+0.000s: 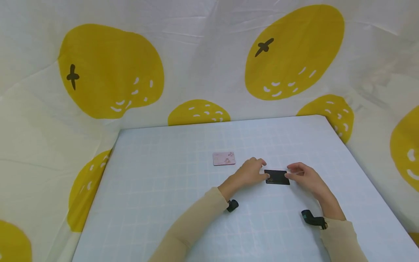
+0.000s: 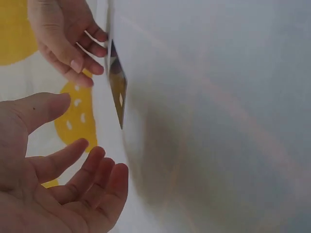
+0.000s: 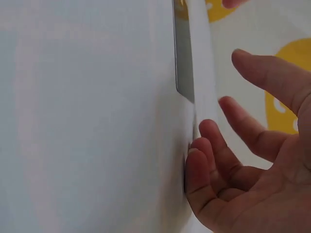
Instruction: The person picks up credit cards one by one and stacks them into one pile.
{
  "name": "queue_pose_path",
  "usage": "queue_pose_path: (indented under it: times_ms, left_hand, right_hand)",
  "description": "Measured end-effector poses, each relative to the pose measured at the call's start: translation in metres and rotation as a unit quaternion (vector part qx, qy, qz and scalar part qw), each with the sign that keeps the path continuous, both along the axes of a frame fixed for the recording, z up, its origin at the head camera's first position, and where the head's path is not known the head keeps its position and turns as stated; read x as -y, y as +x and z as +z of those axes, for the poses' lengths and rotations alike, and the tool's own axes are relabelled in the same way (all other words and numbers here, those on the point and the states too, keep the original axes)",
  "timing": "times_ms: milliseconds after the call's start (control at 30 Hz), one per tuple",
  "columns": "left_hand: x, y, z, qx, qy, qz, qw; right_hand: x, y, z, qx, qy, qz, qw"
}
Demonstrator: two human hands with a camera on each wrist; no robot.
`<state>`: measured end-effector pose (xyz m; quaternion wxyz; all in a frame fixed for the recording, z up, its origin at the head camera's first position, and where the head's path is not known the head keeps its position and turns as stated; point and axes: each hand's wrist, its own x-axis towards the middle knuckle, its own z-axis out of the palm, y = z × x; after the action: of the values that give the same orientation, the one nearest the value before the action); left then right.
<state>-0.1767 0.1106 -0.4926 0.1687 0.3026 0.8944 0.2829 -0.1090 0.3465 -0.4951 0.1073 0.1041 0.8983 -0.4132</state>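
A black card (image 1: 276, 177) with small gold marks lies flat on the table between the two hands. At its left end is my left hand (image 1: 251, 172), its thumb overlapping the card's edge in the head view. The left wrist view shows that hand's fingers loosely bent, with a gap between them and the card (image 2: 118, 87). My right hand (image 1: 304, 177) is at the card's right end, thumb tip over the edge. In the right wrist view its fingers are spread and relaxed, the lower fingertips close to the tabletop, and nothing is held.
A pink patterned card (image 1: 224, 158) lies farther back, to the left of the black card. The table (image 1: 157, 189) has a pale checked cover. Behind it hangs a white cloth (image 1: 203, 65) with large yellow fruit shapes. Both wrists carry small black cameras (image 1: 233, 205).
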Motion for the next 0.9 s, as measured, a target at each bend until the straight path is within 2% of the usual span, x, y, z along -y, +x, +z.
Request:
queue_pose_path:
  times_ms: [100, 233, 700, 900]
  left_hand:
    - [-0.005, 0.001, -0.004, -0.023, -0.058, -0.002, 0.998]
    - [-0.007, 0.001, -0.008, -0.029, -0.093, 0.003, 0.9952]
    - [-0.01, 0.0, -0.017, -0.029, -0.109, 0.005, 0.9936]
    - [-0.011, 0.002, -0.017, -0.036, -0.102, -0.002, 0.9942]
  right_hand:
    - [-0.001, -0.001, -0.002, 0.008, 0.023, 0.025, 0.999]
    - [-0.004, -0.003, -0.004, 0.012, 0.04, 0.051, 0.998]
    - [-0.009, -0.006, -0.008, -0.026, 0.057, 0.127, 0.99]
    - [-0.011, -0.007, -0.008, -0.053, 0.075, 0.144, 0.985]
